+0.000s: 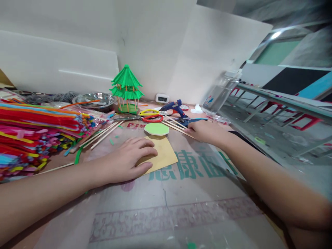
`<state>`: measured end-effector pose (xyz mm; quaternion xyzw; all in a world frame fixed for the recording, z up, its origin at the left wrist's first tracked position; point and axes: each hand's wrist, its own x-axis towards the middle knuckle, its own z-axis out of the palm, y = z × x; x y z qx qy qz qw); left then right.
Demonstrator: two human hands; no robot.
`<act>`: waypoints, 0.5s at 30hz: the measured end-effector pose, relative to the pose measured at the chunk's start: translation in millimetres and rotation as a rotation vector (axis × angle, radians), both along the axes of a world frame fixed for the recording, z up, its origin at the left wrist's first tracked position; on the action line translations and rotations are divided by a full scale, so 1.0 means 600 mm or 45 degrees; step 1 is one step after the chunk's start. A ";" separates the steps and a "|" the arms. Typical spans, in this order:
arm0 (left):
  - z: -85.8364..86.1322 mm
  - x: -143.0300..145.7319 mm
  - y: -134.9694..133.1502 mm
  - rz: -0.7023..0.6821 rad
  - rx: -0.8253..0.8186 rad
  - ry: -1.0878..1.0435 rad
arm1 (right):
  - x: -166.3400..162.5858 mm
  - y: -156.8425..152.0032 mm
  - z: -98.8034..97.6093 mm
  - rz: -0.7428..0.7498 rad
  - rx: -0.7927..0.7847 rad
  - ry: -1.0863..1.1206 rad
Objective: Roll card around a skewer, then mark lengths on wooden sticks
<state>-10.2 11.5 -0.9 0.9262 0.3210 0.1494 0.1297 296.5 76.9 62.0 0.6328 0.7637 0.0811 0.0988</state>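
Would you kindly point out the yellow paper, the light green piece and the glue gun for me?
Yellow paper (164, 153): head view, on its uncovered surface.
Light green piece (156, 129): head view, on the middle of its upper face.
Glue gun (174, 105): head view, on its blue body.

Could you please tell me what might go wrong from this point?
The left hand lies over the yellow sheet, so moving it might drag the sheet and nudge the green octagon at its far edge.
The right hand is at the wooden sticks, near a blue-handled tool, and could knock it.
The glue gun lies beyond the sticks; if hot, which doesn't show, it might burn.
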 end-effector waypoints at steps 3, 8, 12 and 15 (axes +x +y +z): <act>0.001 -0.001 -0.002 0.001 -0.005 -0.004 | -0.002 -0.004 -0.004 0.003 0.113 -0.006; -0.001 -0.001 -0.004 -0.003 0.002 -0.052 | -0.049 -0.032 0.015 0.283 0.157 0.114; -0.001 0.001 -0.003 -0.006 0.013 -0.054 | -0.141 -0.028 0.017 0.703 0.167 0.075; 0.000 0.002 -0.002 0.005 0.023 -0.016 | -0.225 0.001 0.009 0.989 0.190 0.028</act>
